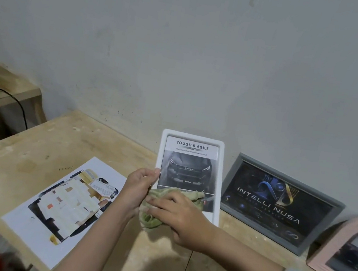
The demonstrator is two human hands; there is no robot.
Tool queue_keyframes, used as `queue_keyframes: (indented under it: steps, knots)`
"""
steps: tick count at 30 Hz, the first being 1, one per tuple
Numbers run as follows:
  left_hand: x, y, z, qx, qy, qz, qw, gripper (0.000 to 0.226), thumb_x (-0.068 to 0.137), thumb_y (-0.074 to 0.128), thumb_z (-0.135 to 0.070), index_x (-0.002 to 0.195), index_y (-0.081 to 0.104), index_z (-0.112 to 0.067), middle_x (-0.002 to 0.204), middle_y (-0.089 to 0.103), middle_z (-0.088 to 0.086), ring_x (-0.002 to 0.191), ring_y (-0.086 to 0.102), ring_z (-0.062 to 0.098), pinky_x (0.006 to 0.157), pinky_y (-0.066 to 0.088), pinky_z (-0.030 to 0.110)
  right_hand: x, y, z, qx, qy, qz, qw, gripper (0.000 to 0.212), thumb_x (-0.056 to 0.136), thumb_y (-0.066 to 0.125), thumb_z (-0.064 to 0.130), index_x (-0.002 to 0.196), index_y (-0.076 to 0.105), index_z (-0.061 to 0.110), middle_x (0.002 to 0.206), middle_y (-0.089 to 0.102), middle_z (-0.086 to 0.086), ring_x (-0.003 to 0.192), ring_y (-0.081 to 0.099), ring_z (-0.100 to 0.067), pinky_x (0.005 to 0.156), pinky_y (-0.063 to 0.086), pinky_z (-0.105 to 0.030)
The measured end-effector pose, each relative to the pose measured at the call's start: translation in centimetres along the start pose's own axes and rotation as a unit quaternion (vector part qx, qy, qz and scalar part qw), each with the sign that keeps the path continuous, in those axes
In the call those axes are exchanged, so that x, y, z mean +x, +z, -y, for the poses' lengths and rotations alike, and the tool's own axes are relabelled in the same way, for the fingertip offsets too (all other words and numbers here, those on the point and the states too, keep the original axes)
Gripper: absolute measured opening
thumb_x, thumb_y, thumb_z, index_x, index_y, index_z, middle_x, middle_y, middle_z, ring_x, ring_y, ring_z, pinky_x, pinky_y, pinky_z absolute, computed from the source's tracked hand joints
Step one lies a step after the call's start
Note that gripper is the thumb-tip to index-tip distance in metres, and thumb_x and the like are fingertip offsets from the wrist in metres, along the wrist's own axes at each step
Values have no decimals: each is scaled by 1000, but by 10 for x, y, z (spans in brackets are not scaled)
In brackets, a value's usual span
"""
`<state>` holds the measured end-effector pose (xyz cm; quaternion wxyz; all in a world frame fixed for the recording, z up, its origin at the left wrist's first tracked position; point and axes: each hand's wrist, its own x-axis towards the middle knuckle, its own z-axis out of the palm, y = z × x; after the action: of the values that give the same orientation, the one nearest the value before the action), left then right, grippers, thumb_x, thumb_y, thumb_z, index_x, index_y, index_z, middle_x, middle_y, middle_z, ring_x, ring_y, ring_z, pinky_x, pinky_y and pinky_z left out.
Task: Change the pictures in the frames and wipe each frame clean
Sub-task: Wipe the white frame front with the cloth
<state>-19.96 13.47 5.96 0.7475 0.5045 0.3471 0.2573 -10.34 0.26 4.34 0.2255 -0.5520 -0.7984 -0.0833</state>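
Left hand (141,187) gripping white frame (219,174), right hand (182,222) pressing green cloth (151,217)

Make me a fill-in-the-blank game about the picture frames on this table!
1. The right hand presses a green ____ on the white frame.
2. The left hand holds the white frame by its ____ edge.
3. The grey frame leans against the ____.
4. The frame at the far right edge of the view is ____ in colour.

Missing words: cloth; left; wall; pink
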Motion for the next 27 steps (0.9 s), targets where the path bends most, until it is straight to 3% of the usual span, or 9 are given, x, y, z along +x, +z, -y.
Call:
queue_keyframes:
  steps: [5, 9, 12, 15, 17, 19, 21, 25, 27]
  knots:
    - [5, -9, -10, 59, 15, -56, 997, 22, 93, 59, -23, 75, 54, -12, 55, 53, 5, 52, 50, 22, 53, 41, 28, -17, 2, 1, -51, -65, 36, 996, 46, 77, 54, -12, 114, 63, 14, 126, 61, -2, 97, 52, -25, 85, 41, -35]
    - [10, -18, -18, 96, 54, -100, 989, 17, 95, 56, -26, 90, 61, -10, 88, 67, 15, 81, 63, 31, 81, 52, 43, -35, -3, -13, -125, -113, 39, 985, 23, 97, 48, 7, 105, 69, 15, 121, 63, -1, 98, 56, -25, 86, 44, -37]
    - [16, -29, -25, 105, 75, -159, 979, 15, 94, 55, -30, 88, 60, -17, 96, 68, 15, 89, 64, 33, 85, 53, 47, -50, -9, -26, -175, -123, 64, 975, 20, 97, 50, 10, 103, 68, 16, 115, 64, -1, 96, 56, -24, 89, 43, -37]
    - [22, -44, -31, 96, 85, -207, 970, 19, 92, 54, -36, 81, 58, -20, 89, 65, 8, 82, 61, 28, 86, 52, 50, -67, -14, -46, -187, -68, 81, 977, 36, 97, 34, 5, 106, 67, 16, 113, 65, 0, 87, 55, -23, 80, 48, -36]
    - [22, -50, -33, 72, 85, -230, 967, 25, 94, 51, -35, 80, 57, -16, 81, 61, 6, 75, 56, 23, 81, 52, 46, -77, -13, -60, -173, 0, 80, 982, 40, 87, 37, -2, 110, 65, 17, 115, 64, 1, 85, 56, -23, 73, 50, -35]
    - [21, -54, -33, 56, 102, -248, 962, 24, 97, 47, -29, 88, 58, -9, 77, 59, 4, 71, 55, 19, 73, 49, 38, -79, -8, -73, -144, 78, 73, 984, 50, 73, 44, -6, 114, 63, 17, 121, 62, 3, 85, 55, -23, 70, 51, -36]
    - [21, -59, -30, 63, 124, -262, 955, 22, 98, 47, -24, 97, 58, -6, 78, 60, 2, 72, 55, 17, 74, 47, 36, -74, -1, -87, -119, 141, 79, 980, 57, 69, 38, -4, 117, 62, 17, 126, 61, 3, 85, 53, -22, 69, 51, -38]
    - [30, -70, -20, 96, 131, -276, 947, 20, 97, 49, -23, 98, 58, -5, 83, 60, 5, 78, 56, 21, 77, 46, 39, -49, 21, -118, -84, 206, 86, 971, 53, 74, 37, 2, 118, 64, 13, 123, 63, 0, 86, 52, -22, 70, 51, -36]
    - [34, -72, -15, 104, 126, -279, 946, 18, 97, 49, -22, 93, 58, -7, 82, 60, 5, 76, 55, 20, 76, 46, 38, -35, 33, -133, -71, 241, 93, 963, 48, 77, 48, -6, 120, 64, 10, 124, 63, -4, 88, 53, -25, 72, 49, -36]
